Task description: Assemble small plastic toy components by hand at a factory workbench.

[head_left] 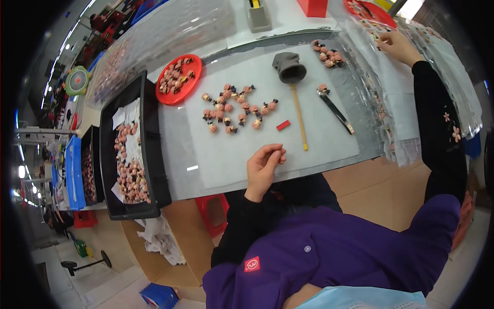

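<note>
My left hand (265,167) is over the near edge of the white work sheet (226,165), its fingers curled in and thumb against them. Whatever they hold, if anything, is hidden. Out to the far right, my right hand (399,49) has its fingertips closed at the stacked clear plastic trays (363,46); what they pinch is too small to make out. Beyond my left hand lie a small red block (283,125) and a thin wooden stick (299,118) with a grey cup-shaped head (289,67). Several small pink and cream figurines (226,108) with dark parts are spread over the sheet.
Black-handled tweezers (337,113) lie right of the stick, a figurine by their tip. More figurines fill a red round plate (180,77), a black bin (164,175) at left, and a far-right group (328,55). A cardboard box (198,252) stands below the table.
</note>
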{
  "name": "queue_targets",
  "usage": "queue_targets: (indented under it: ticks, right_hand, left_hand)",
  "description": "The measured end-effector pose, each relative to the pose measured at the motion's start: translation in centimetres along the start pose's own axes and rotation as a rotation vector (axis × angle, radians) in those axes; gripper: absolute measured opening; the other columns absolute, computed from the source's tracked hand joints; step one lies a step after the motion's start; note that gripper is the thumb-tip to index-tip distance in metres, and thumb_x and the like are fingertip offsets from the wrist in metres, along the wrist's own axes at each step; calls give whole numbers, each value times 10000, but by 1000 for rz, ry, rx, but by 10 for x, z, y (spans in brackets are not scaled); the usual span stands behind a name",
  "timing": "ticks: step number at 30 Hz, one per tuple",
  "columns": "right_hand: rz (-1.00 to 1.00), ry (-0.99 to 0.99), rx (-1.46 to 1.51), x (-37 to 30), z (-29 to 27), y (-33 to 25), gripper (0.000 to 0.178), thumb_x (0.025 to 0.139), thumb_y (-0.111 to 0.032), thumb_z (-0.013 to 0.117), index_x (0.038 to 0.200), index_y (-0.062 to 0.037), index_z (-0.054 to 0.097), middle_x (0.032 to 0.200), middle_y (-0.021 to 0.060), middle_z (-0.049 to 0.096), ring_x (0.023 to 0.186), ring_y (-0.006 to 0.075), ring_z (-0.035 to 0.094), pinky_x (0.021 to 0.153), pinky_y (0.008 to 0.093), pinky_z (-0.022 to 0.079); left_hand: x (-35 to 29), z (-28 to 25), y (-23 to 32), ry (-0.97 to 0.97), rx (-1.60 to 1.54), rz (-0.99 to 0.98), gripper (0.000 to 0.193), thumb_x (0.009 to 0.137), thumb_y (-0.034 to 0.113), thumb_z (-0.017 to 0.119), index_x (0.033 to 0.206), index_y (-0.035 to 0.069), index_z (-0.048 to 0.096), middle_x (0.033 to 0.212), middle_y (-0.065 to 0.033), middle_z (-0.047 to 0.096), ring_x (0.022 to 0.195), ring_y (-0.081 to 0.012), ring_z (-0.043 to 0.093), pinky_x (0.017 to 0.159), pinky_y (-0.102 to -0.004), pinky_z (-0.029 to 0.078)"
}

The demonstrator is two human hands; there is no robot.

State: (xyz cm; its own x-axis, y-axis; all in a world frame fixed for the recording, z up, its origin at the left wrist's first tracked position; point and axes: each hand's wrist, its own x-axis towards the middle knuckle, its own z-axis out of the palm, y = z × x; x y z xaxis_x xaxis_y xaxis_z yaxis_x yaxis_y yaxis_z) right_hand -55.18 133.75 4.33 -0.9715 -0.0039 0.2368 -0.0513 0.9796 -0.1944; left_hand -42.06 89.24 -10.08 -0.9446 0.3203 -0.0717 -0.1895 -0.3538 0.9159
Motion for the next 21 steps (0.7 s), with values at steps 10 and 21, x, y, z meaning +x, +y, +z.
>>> queue_targets:
  ticks: [10, 21]
  right_hand:
    - [-721, -215, -39, -52, 26, -239, 296, 683, -62, 615, 970, -66, 538, 797, 81, 572, 802, 245, 560, 668, 343, 460]
    - [-484, -291, -11, -39, 146, -264, 334, 696, -64, 581, 1012, -29, 478, 756, 129, 575, 742, 284, 571, 608, 371, 463]
  left_hand:
    - [-1, -10, 1, -18, -34, -4, 193, 852, 26, 505, 1030, -40, 536, 906, -87, 589, 770, -113, 556, 696, -232, 457]
    - [-4, -10, 11, 6, -115, -60, 201, 841, 48, 530, 1026, -28, 540, 895, -92, 595, 754, -124, 554, 677, -241, 453]
